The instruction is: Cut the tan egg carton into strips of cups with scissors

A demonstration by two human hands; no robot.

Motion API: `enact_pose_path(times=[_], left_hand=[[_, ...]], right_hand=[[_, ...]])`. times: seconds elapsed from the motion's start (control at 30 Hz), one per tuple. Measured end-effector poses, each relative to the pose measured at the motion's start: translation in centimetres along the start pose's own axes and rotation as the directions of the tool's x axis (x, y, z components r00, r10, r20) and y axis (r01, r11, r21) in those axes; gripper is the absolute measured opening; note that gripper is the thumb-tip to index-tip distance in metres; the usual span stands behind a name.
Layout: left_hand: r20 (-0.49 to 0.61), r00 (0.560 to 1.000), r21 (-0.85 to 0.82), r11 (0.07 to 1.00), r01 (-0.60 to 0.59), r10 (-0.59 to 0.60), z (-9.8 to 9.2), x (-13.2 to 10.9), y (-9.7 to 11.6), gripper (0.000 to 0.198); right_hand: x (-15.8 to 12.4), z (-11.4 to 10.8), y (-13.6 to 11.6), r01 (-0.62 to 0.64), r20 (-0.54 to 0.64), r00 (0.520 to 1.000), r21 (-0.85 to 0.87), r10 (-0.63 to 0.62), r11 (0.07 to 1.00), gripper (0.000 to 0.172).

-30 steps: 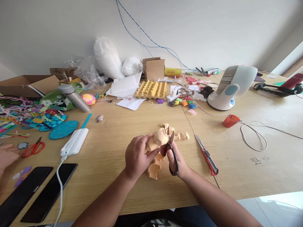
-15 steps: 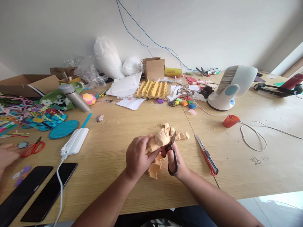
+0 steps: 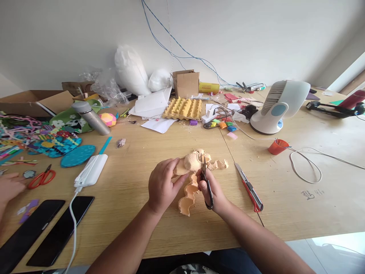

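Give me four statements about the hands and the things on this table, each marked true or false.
1. The right hand holds the dark-handled scissors. True.
2. The left hand grips the utility knife. False: the left hand holds a pale molded piece, and the utility knife lies on the table.
3. The red-handled scissors lie near another person's hand. True.
4. The fan stands left of the yellow egg tray. False: the fan is right of the yellow egg tray.

The carton piece is peach, the scissors black.
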State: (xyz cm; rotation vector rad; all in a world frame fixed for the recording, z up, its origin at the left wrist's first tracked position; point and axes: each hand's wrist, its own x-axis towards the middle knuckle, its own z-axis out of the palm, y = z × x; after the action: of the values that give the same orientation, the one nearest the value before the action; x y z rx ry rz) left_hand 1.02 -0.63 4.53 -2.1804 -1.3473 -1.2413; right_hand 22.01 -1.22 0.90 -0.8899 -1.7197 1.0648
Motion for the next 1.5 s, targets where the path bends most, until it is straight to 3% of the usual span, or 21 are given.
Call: enact_pose_path(times=[0.5,0.97,1.13,1.27,1.5], left_hand=[[0.036,0.999,-0.024,1.0,-0.003,0.004,0.2,-0.1,-1.3,0.062],[0.074,0.997,-0.027,1.0,0.002,0.0,0.7,-0.1,-2.9,0.063],[0.052,0.997,-0.059,0.996,0.061,-0.058,0.7,-0.1,-3.1,0.058],[0.046,0.996,-0.088,0.993,0.074,-0.07,0.8,-0.1,-3.1,0.056],[0.133,0.991,-0.191,0.981,0.02,0.005,0.5,-0.1,-2.6,0.056]], right_hand=[[0.4,-0.6,-1.0,-0.06,-0.018,0.998,-0.056,0.059,0.997,0.044],[1.3,-1.9,-1.4,-0.109,0.043,0.993,-0.104,0.114,0.989,0.039],[1.5,-2.0,-1.0,-0.194,-0.007,0.981,-0.018,0.193,0.981,0.046],[1.8,-1.8,-0.7,-0.297,-0.062,0.949,0.149,0.308,0.943,0.054],[2.3,-2.0,-0.9,-0.221,-0.049,0.965,0.377,0.258,0.899,0.055]])
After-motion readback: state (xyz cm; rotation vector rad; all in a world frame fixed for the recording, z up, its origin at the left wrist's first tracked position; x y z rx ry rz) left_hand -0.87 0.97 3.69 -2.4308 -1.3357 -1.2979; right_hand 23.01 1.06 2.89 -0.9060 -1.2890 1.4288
